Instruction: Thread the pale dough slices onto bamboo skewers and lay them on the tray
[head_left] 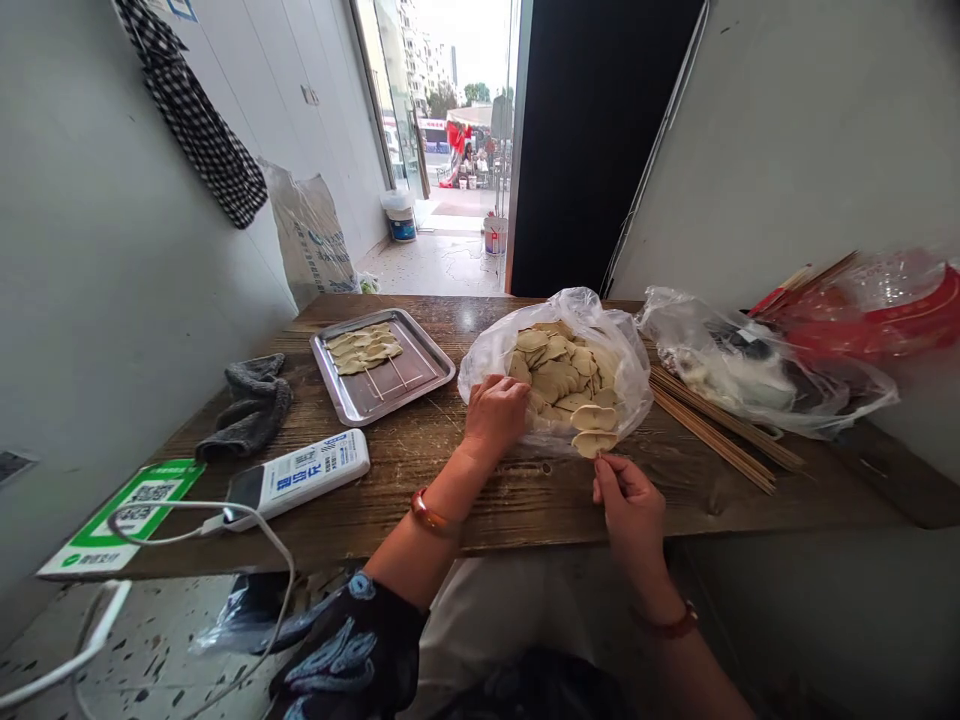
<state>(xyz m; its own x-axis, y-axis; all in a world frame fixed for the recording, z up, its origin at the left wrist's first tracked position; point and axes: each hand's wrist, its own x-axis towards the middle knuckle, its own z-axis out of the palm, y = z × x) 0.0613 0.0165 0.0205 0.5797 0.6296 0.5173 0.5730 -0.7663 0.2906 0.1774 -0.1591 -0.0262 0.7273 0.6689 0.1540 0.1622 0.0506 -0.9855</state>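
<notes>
A clear plastic bag [480, 350] full of flat, pale yellow-beige slices [559, 378] lies open on the wooden table before me. My left hand [496, 412] is at the bag's near left side, fingers curled against the slices; their tips are hidden, so what they grip does not show. Below the bag's near right edge, my right hand [628, 500] pinches the lower end of a skewer, mostly covered by the fingers. Two threaded slices [595, 430] sit on it, one above the other. On the left, a metal tray [409, 395] carries filled skewers of similar slices [365, 348].
Bare wooden skewers [720, 430] lie right of the bag, near another plastic bag [735, 360] and red plastic [877, 310]. To the left are a grey cloth [251, 405], a white power bank [311, 470] with a cable [262, 525], and a green QR card [124, 515].
</notes>
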